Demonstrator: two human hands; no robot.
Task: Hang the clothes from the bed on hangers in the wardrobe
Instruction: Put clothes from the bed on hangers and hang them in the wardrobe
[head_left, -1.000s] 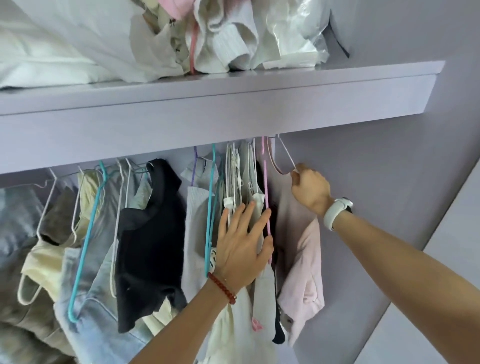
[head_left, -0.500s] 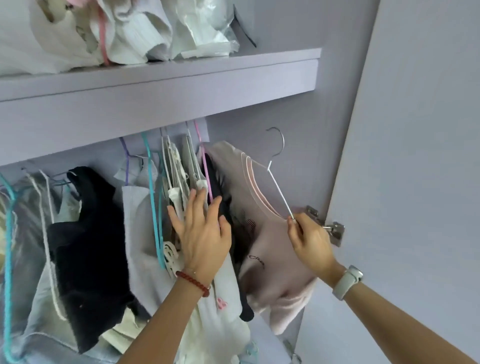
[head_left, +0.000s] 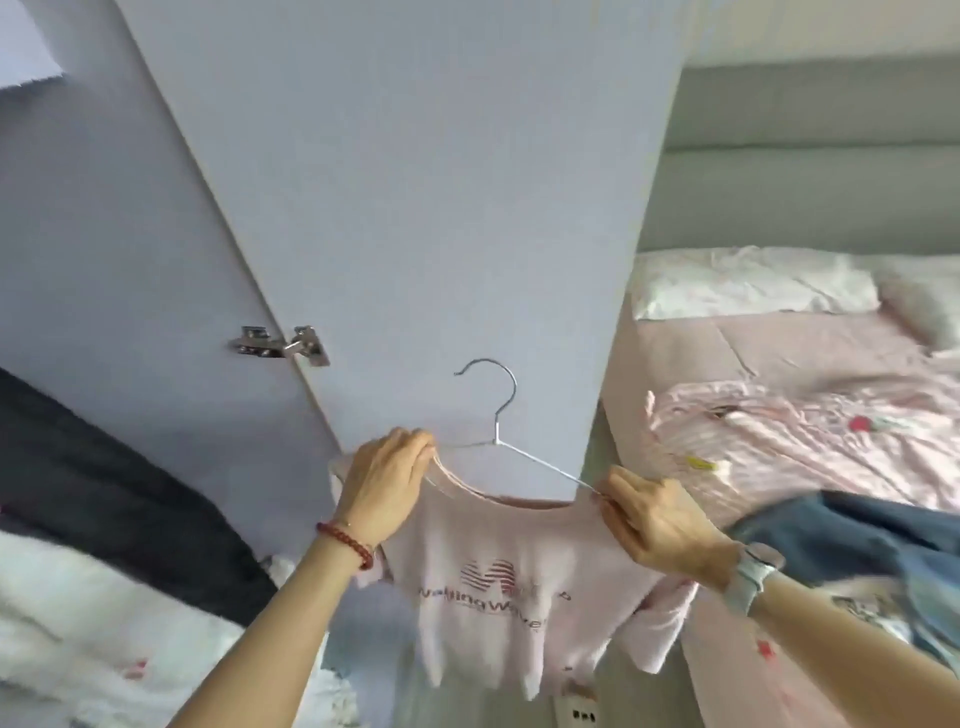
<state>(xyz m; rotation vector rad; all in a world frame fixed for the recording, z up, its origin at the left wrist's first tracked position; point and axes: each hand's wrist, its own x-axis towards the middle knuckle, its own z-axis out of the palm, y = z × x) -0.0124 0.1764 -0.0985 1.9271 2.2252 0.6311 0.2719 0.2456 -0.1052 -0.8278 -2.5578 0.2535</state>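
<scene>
cloth this thin will be light and floppy: the pink t-shirt (head_left: 498, 587) hangs on a wire hanger (head_left: 511, 441) held up in front of the open wardrobe door (head_left: 415, 182), with the bed (head_left: 779, 415) off to the right. left hand (head_left: 382, 483) grips the left shoulder over the wire; right hand (head_left: 657, 525) pinches the right arm of the hanger. the wire looks thin and springy, so carrying it by the neck under the hook is probably safest.

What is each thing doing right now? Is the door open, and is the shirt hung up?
Wardrobe door: open.
Hanger: off the rail, hook free.
Pink T-shirt: on the hanger.
Left hand: grips shirt's shoulder.
Right hand: pinches hanger's arm.
Bed: clothes lying on it.
</scene>
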